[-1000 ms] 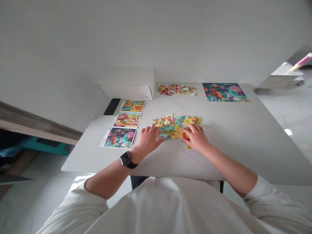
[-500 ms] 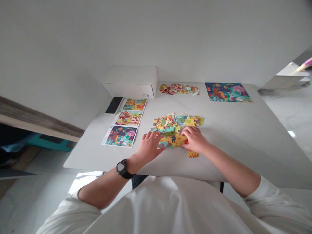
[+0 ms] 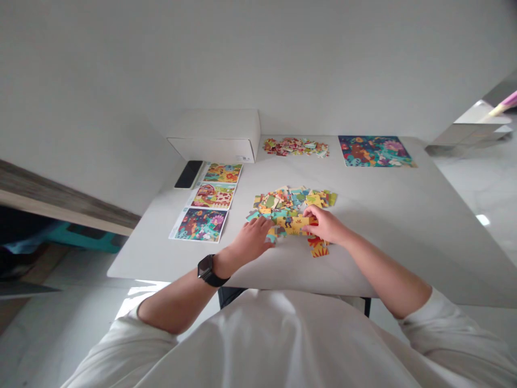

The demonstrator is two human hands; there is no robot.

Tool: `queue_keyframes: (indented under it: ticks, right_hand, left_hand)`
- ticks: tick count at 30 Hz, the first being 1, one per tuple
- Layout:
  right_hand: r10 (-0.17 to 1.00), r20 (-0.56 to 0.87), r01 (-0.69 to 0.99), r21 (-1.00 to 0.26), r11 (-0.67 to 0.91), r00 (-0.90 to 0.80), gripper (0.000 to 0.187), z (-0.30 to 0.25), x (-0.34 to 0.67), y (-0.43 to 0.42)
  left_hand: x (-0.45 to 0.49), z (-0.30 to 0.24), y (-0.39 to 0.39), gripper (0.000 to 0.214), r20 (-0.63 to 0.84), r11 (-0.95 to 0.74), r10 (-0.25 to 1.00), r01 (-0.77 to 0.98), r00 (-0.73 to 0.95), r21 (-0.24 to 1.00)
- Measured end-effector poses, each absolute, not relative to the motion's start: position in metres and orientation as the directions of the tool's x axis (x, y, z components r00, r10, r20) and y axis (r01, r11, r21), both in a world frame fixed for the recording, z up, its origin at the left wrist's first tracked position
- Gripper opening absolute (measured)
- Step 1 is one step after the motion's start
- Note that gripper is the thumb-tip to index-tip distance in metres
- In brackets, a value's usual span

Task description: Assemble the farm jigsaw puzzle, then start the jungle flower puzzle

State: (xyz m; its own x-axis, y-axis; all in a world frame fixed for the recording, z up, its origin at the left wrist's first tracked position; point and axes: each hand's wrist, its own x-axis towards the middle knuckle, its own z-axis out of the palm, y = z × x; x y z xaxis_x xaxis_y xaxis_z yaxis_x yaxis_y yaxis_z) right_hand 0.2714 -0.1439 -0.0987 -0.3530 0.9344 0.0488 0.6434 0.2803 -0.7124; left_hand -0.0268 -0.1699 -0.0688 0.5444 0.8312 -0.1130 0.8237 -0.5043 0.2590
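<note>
Your joined yellow strip [image 3: 291,224] has slid back toward the loose pile [image 3: 294,198] since half a second ago, and both hands have gone with it. It now touches the pile's near edge. Your right hand [image 3: 326,227] sits at the strip's 3 o'clock end, fingers bent, tips on the cardboard. Whether it pinches the strip or only presses it down, I cannot tell, as the knuckles cover the contact. Your left hand [image 3: 251,241] lies flat and open, palm down, at 8 o'clock of the strip, with its fingertips [image 3: 270,223] against a teal piece at the strip's left end. The pile spreads at 12 o'clock of both hands.

An orange piece [image 3: 319,248] lies at 6 o'clock of your right hand, apart from the strip, its upper edge tucked under your wrist (so its full shape is hidden). The strip's picture is too small to read.

On the table [image 3: 404,226], three picture cards [image 3: 210,196] run in a column at 10 o'clock of your left hand, with a dark phone [image 3: 188,174] just beyond them. A white box [image 3: 216,141], a reddish pile [image 3: 294,146] and a finished puzzle [image 3: 374,151] line the far edge, well apart from your hands.
</note>
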Motion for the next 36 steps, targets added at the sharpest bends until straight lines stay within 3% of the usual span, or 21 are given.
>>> queue_keyframes:
  ticks: [3,9,12,17,21,23,26,29,31,34,36]
  right_hand:
    - [0.929,0.024,0.648,-0.71,0.276,-0.37,0.044,-0.095,0.275,-0.136]
    - [0.897,-0.054,0.621,-0.74,0.26,-0.439,0.01,-0.096,0.273,-0.125]
    - [0.895,-0.083,0.609,-0.76,0.227,-0.437,0.016,-0.1,0.271,-0.119]
    - [0.886,-0.129,0.605,-0.773,0.191,-0.445,0.021,-0.102,0.27,-0.112]
    - [0.882,-0.154,0.599,-0.784,0.165,-0.445,0.017,-0.102,0.267,-0.109]
    - [0.89,-0.146,0.57,-0.809,0.144,-0.432,0.018,-0.1,0.267,-0.107]
    - [0.929,-0.123,0.519,-0.85,0.083,-0.35,0.025,-0.094,0.27,-0.102]
    - [0.967,-0.081,0.441,-0.897,0.036,-0.243,0.028,-0.084,0.273,-0.097]
    - [0.962,-0.067,0.352,-0.935,0.032,-0.264,0.024,-0.079,0.272,-0.095]
    - [0.925,-0.05,0.262,-0.964,0.055,-0.377,0.032,-0.078,0.266,-0.095]
    - [0.923,-0.031,0.311,-0.946,0.097,-0.383,0.041,-0.082,0.266,-0.094]
  left_hand:
    - [-0.03,-0.065,-0.164,0.055,-0.136,-0.515,0.818,0.818,0.558,0.257]
    - [-0.04,-0.067,-0.154,0.047,-0.186,-0.501,0.811,0.822,0.555,0.271]
    - [-0.046,-0.067,-0.151,0.043,-0.183,-0.484,0.817,0.823,0.547,0.299]
    - [-0.053,-0.057,-0.14,0.006,-0.193,-0.365,0.805,0.725,0.56,0.584]
    - [-0.044,-0.059,-0.124,0.021,-0.161,-0.211,0.803,0.527,0.573,0.823]
    - [-0.032,-0.064,-0.118,0.033,-0.155,-0.14,0.81,0.444,0.565,0.885]
    - [-0.009,-0.069,-0.113,0.033,-0.105,-0.165,0.85,0.45,0.516,0.877]
    - [0.012,-0.067,-0.108,0.036,0.114,-0.349,0.9,0.54,0.421,0.766]
    - [0.023,-0.064,-0.103,0.04,0.205,-0.399,0.904,0.568,0.375,0.72]
    - [0.032,-0.062,-0.092,0.038,0.136,-0.341,0.912,0.532,0.386,0.775]
    - [0.03,-0.062,-0.085,0.031,0.075,-0.284,0.92,0.523,0.384,0.804]
